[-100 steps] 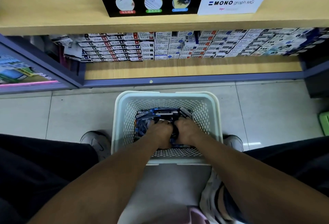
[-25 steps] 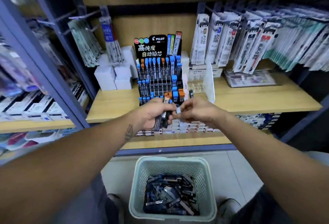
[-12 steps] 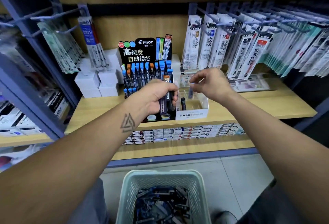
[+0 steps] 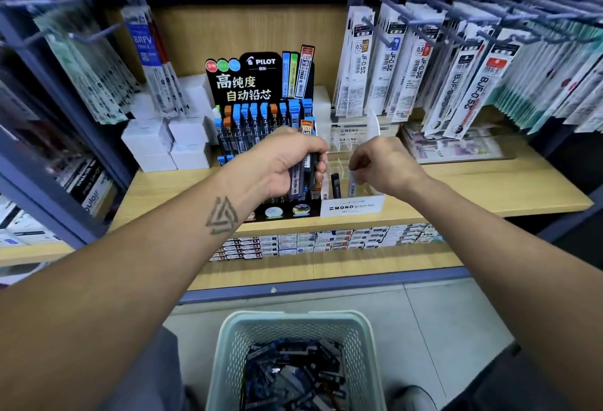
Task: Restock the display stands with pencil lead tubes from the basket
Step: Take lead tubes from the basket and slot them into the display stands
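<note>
My left hand (image 4: 284, 162) grips a bundle of dark pencil lead tubes (image 4: 301, 178) in front of the black PILOT display stand (image 4: 257, 90), whose rows hold blue- and orange-capped tubes. My right hand (image 4: 383, 165) pinches the top of one pale lead tube (image 4: 352, 185), which stands in a slot of the clear MONO display stand (image 4: 354, 206). A single dark tube (image 4: 335, 185) stands in the slot beside it. On the floor below, the pale green basket (image 4: 293, 317) holds several more tubes (image 4: 293, 378).
Both stands sit on a wooden shelf (image 4: 473, 182). White boxes (image 4: 169, 143) are stacked left of the PILOT stand. Refill packs (image 4: 421, 64) hang on hooks at the right and more (image 4: 98, 64) at the left. Small boxes (image 4: 326, 241) line the lower shelf.
Earlier both hands were down in the basket; they rose to the shelf with tubes. In the last half second my right hand lowered its tube into the clear stand.
</note>
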Demonstrator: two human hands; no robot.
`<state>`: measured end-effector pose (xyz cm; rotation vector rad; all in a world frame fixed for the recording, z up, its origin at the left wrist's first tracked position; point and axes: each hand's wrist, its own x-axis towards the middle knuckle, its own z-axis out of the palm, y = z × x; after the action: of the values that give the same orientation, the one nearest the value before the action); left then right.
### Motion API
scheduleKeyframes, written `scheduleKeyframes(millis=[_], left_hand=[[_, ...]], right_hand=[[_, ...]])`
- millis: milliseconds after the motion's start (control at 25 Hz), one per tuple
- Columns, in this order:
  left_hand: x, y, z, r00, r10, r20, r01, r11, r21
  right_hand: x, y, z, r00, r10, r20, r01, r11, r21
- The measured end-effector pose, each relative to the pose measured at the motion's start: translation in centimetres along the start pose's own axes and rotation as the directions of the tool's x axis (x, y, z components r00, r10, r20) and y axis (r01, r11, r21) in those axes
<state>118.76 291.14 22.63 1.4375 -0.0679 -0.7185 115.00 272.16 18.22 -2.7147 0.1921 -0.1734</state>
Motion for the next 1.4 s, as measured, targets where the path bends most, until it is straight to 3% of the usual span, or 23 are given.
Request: scheduleKeyframes(millis=[160,560,640,680,720,800,840,880,1040,1160,1400], left_hand=[[0.2,-0.3,0.2,1.0,0.005,0.011,-0.006,1.0,0.016],[0.2,-0.8,-0.2,0.999,-0.005,0.041,0.005,1.0,0.017],[0.2,-1.0,-0.2,0.997,-0.026,0.076,0.024,1.0,0.017],[0.1,-1.1,-0.2,0.992,-0.046,0.116,0.044,0.999,0.019],[0.1,-1.2,-0.2,0.984,-0.07,0.164,0.067,0.998,0.023],[-0.1,-1.4,-0.3,0.963,-0.114,0.246,0.112,0.993,0.025],[-0.2,-1.4,-0.3,0.954,-0.131,0.268,0.13,0.991,0.021],[-0.1,-1.4,-0.5,0.949,-0.141,0.281,0.142,0.99,0.017],[-0.1,-1.3,-1.3,0.945,-0.151,0.29,0.142,0.989,0.053],[-0.2,-1.2,-1.9,0.954,-0.143,0.263,0.11,0.985,0.136],[-0.4,-1.0,-3.2,0.965,-0.147,0.219,0.12,0.984,0.13]], right_hand=[[-0.4,-0.3,0.9,1.0,0.013,-0.009,-0.014,0.998,-0.063],[-0.8,-0.2,0.6,0.997,0.043,-0.066,-0.046,0.998,-0.036],[-0.8,-0.5,0.2,0.996,0.076,-0.053,-0.075,0.997,0.031],[-0.8,-1.0,-0.1,0.993,0.108,-0.049,-0.099,0.981,0.166],[-0.9,-1.8,-0.4,0.989,0.15,-0.015,-0.132,0.909,0.395],[-1.2,-3.5,-1.2,0.981,0.154,0.118,-0.185,0.561,0.807],[-1.3,-3.9,-1.5,0.979,0.11,0.171,-0.202,0.421,0.884],[-1.4,-4.2,-1.6,0.975,0.071,0.211,-0.223,0.351,0.909],[-1.4,-4.2,-1.3,0.965,0.012,0.261,-0.254,0.278,0.926],[-1.3,-4.9,-1.1,0.965,-0.028,0.259,-0.236,0.329,0.914],[-0.4,-5.6,-1.5,0.969,0.102,0.227,-0.246,0.26,0.934]])
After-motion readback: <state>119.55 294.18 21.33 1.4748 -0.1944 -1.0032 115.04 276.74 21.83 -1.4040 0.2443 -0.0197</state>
